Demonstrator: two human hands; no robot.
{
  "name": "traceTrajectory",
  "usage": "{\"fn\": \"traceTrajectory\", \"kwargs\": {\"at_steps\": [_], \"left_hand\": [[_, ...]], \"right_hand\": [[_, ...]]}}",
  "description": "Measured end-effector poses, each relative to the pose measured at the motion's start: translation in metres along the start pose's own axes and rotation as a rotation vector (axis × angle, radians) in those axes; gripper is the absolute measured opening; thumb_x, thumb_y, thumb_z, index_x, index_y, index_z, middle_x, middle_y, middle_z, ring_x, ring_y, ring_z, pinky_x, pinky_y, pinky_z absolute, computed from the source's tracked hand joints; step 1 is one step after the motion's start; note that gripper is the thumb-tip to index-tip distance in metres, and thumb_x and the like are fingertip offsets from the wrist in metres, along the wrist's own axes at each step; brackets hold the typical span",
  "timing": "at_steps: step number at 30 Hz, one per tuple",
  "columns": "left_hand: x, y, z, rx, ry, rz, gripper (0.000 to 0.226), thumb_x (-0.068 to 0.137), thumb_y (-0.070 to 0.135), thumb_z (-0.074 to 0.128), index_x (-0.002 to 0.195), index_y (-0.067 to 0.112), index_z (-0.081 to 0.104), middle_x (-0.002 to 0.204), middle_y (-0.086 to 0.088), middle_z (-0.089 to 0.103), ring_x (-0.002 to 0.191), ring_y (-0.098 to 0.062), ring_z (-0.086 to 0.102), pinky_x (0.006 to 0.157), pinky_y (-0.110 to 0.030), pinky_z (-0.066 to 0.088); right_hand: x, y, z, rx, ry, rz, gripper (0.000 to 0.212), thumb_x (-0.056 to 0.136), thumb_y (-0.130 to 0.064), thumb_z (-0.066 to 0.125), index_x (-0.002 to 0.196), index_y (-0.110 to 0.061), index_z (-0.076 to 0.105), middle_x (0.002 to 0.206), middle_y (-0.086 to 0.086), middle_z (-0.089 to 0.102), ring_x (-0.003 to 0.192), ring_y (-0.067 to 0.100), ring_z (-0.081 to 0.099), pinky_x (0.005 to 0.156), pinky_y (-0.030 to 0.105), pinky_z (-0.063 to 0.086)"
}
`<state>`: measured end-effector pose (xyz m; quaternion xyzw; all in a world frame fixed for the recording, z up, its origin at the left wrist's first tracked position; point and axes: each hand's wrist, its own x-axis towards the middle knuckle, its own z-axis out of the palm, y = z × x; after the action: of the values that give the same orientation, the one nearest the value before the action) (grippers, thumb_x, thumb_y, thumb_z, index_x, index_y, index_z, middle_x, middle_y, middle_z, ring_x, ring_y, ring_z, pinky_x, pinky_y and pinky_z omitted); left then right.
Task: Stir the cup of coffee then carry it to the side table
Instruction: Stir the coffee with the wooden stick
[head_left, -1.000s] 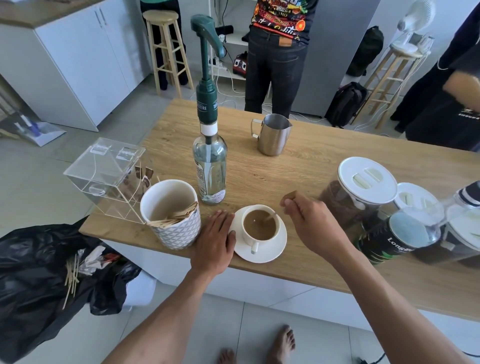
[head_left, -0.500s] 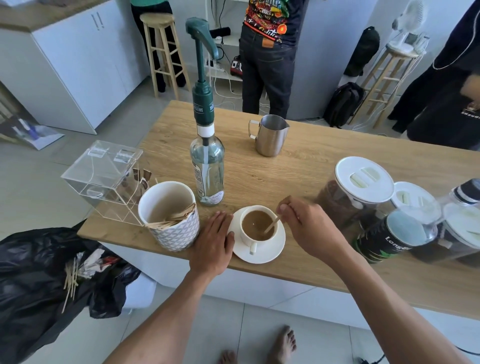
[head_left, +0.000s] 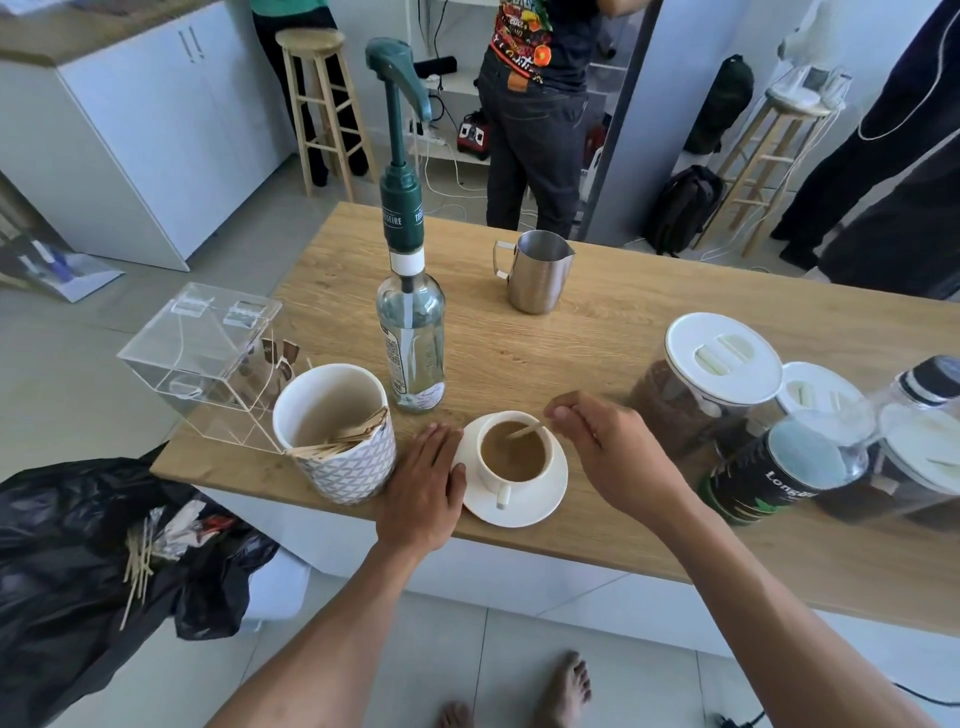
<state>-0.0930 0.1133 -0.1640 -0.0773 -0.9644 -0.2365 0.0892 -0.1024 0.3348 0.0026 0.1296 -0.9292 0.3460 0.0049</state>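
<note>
**Cup** (head_left: 511, 460): white, holding light brown coffee. It stands on a white saucer (head_left: 540, 506) close to the front edge of the table (head_left: 597, 338).
**Wooden stirrer** (head_left: 524, 430): lower end in the coffee, upper end pinched by the right hand (head_left: 608, 452).
**Left hand** (head_left: 426, 483): flat on the wood with fingers straight and the thumb touching the saucer rim.
**Patterned mug** (head_left: 337, 457): just left of the left hand, holding a bundle of wooden sticks (head_left: 343, 439).
**Clear hinged box** (head_left: 202, 358): holds sachets and reaches partly past the table's left edge.
**Pump bottle** (head_left: 410, 343): clear glass; the liquid level is hard to judge.
**Steel pitcher** (head_left: 537, 273): contents hidden.
**Lidded jar** (head_left: 701, 384): dark brown contents. The containers to its right are blurred and cut off by the frame.
**Open room**: bare wood lies between the cup, the pump bottle and the steel pitcher.
</note>
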Motion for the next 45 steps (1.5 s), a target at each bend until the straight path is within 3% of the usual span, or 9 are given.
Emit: {"fn": "traceTrajectory", "kwargs": {"at_steps": [2, 6, 11, 15, 21, 25, 29, 42, 45], "left_hand": [[0.0003, 0.0002, 0.0, 0.0, -0.001, 0.005, 0.049, 0.103, 0.034, 0.031, 0.143, 0.013, 0.049, 0.149, -0.009, 0.05, 0.142, -0.026, 0.04, 0.118, -0.04, 0.03], [0.0008, -0.001, 0.0004, 0.002, 0.006, 0.014, 0.049, 0.103, 0.034, 0.03, 0.143, 0.012, 0.049, 0.149, -0.009, 0.05, 0.142, -0.026, 0.04, 0.119, -0.037, 0.026], [0.0003, -0.0013, 0.0021, -0.008, 0.01, 0.014, 0.05, 0.103, 0.034, 0.03, 0.143, 0.012, 0.05, 0.148, -0.009, 0.051, 0.141, -0.026, 0.041, 0.118, -0.037, 0.026], [0.0007, -0.0019, 0.0015, -0.005, 0.006, 0.015, 0.049, 0.104, 0.035, 0.029, 0.144, 0.013, 0.048, 0.149, -0.008, 0.05, 0.142, -0.026, 0.039, 0.119, -0.036, 0.025], [0.0009, -0.0025, 0.0027, -0.016, -0.004, 0.012, 0.05, 0.104, 0.036, 0.027, 0.145, 0.014, 0.046, 0.151, -0.008, 0.048, 0.144, -0.025, 0.037, 0.12, -0.038, 0.026], [0.0016, -0.0055, 0.0042, -0.016, -0.002, 0.014, 0.05, 0.104, 0.035, 0.028, 0.145, 0.014, 0.046, 0.151, -0.007, 0.048, 0.144, -0.024, 0.037, 0.121, -0.037, 0.025], [0.0016, -0.0054, 0.005, -0.019, -0.004, 0.017, 0.049, 0.104, 0.034, 0.029, 0.145, 0.014, 0.046, 0.151, -0.007, 0.048, 0.144, -0.024, 0.037, 0.121, -0.036, 0.024], [0.0021, -0.0044, 0.0036, -0.025, -0.006, 0.006, 0.05, 0.103, 0.035, 0.029, 0.144, 0.013, 0.047, 0.15, -0.008, 0.049, 0.143, -0.026, 0.039, 0.117, -0.045, 0.034], [0.0013, -0.0052, 0.0039, -0.023, -0.01, 0.005, 0.05, 0.104, 0.035, 0.028, 0.145, 0.013, 0.046, 0.151, -0.007, 0.048, 0.144, -0.025, 0.037, 0.118, -0.043, 0.031]], "right_hand": [[-0.0035, -0.0005, 0.0008, 0.021, -0.04, 0.005, 0.02, 0.1, -0.023, 0.048, 0.094, -0.016, 0.067, 0.082, -0.006, 0.07, 0.078, 0.012, 0.065, 0.073, 0.037, 0.053], [-0.0026, 0.0061, -0.0024, -0.04, 0.057, 0.074, 0.021, 0.1, -0.026, 0.045, 0.094, -0.016, 0.062, 0.082, -0.003, 0.069, 0.077, 0.018, 0.064, 0.073, 0.042, 0.053], [-0.0058, 0.0006, 0.0011, 0.022, -0.062, 0.063, 0.021, 0.1, -0.026, 0.047, 0.096, -0.019, 0.066, 0.082, -0.009, 0.071, 0.08, 0.013, 0.067, 0.075, 0.041, 0.055], [-0.0033, 0.0043, -0.0039, -0.04, 0.068, 0.107, 0.021, 0.1, -0.025, 0.044, 0.093, -0.016, 0.062, 0.081, -0.003, 0.07, 0.077, 0.019, 0.066, 0.073, 0.042, 0.053], [-0.0041, 0.0013, 0.0016, 0.019, -0.02, 0.089, 0.02, 0.1, -0.022, 0.047, 0.095, -0.017, 0.067, 0.081, -0.009, 0.07, 0.078, 0.013, 0.067, 0.075, 0.041, 0.055], [-0.0001, 0.0042, -0.0003, -0.013, 0.104, 0.133, 0.021, 0.1, -0.023, 0.045, 0.094, -0.015, 0.063, 0.083, -0.001, 0.07, 0.08, 0.019, 0.067, 0.074, 0.039, 0.053], [-0.0006, -0.002, 0.0039, 0.034, 0.013, 0.101, 0.02, 0.099, -0.022, 0.047, 0.095, -0.015, 0.066, 0.084, -0.004, 0.072, 0.081, 0.017, 0.069, 0.076, 0.039, 0.054], [0.0002, 0.0039, -0.0004, -0.004, 0.087, 0.121, 0.019, 0.1, -0.023, 0.046, 0.095, -0.017, 0.063, 0.082, -0.004, 0.069, 0.078, 0.017, 0.066, 0.074, 0.041, 0.054], [0.0004, 0.0001, 0.0009, 0.023, 0.007, 0.109, 0.019, 0.1, -0.021, 0.047, 0.096, -0.016, 0.065, 0.08, -0.009, 0.068, 0.079, 0.014, 0.066, 0.075, 0.04, 0.054]]}}
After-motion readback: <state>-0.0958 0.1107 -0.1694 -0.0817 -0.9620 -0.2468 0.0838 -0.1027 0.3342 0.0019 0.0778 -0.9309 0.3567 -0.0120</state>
